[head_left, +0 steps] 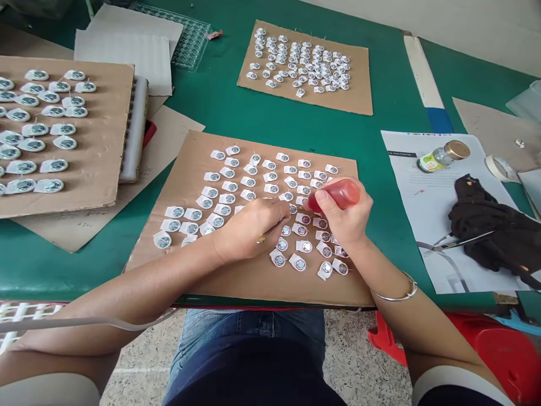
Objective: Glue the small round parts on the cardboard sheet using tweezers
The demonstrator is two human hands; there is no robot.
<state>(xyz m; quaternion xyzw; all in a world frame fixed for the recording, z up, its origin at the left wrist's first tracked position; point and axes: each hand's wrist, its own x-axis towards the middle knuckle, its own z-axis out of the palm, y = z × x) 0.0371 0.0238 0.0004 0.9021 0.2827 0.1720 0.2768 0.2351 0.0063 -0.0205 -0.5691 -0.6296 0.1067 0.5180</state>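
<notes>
A brown cardboard sheet point(240, 282) lies at the table's front edge, bearing rows of small white tags with round silvery centres point(298, 262). My right hand point(349, 217) is wrapped round a red squeeze bottle point(340, 193), its tip pointing left, low over the tags. Close to that tip, my left hand point(253, 225) is closed over the middle of the sheet. A thin stick-like tool point(261, 239) pokes out under its fingers. What its fingertips touch is hidden.
More tag-covered cardboard lies at the left point(97, 152) and far back point(359, 79). At the right are a glass jar point(443, 156), tape roll point(502, 168), black cloth point(486, 225) and tweezers point(465, 241) on paper. A clear tray point(192, 42) lies behind.
</notes>
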